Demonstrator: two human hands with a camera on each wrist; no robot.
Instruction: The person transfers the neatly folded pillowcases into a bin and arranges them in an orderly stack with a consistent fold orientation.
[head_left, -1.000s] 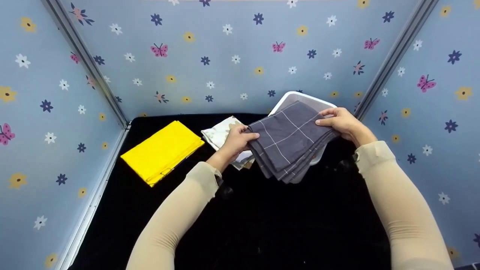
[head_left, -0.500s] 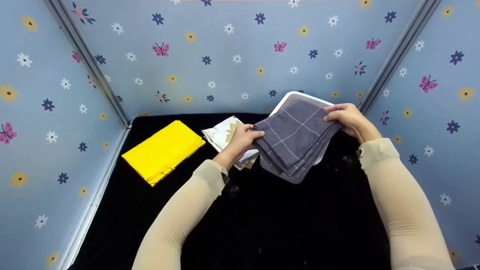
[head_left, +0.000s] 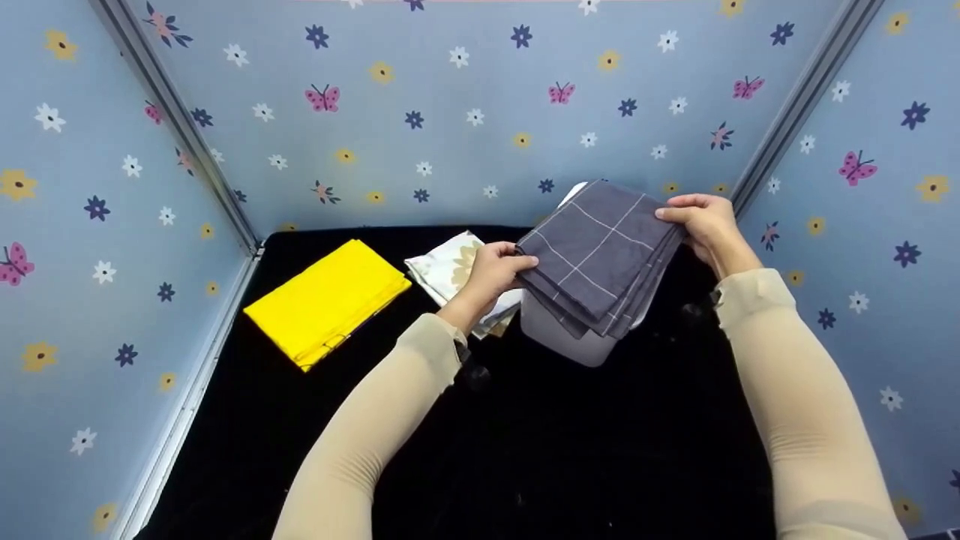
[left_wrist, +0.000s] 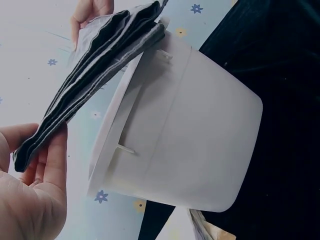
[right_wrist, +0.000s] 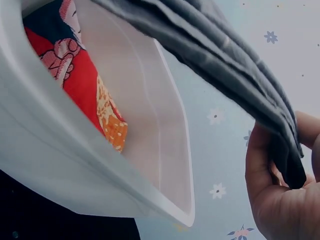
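A folded dark grey cloth (head_left: 600,247) with thin white check lines is stretched between both hands above a white plastic bin (head_left: 574,349). My left hand (head_left: 493,276) pinches its left corner, thumb on top; the left wrist view shows the stacked layers between thumb and fingers. The right hand (head_left: 709,229) pinches the opposite corner, also seen as a hand (right_wrist: 285,185) in the right wrist view. Inside the bin, a red patterned cloth (right_wrist: 82,92) with blue and orange parts shows in the right wrist view. From above, the grey cloth hides most of the bin's opening.
Left of the bin lies a folded white cloth (head_left: 450,266) with beige flower prints, partly behind my left hand. Farther left is a folded yellow cloth (head_left: 328,304). Both rest on a black surface (head_left: 562,450), with flower-patterned walls (head_left: 465,90) at the back and sides.
Both hands have moved the grey cloth slightly right and up in the head view, so more of the bin's near side shows. The yellow and white cloths stay in place.
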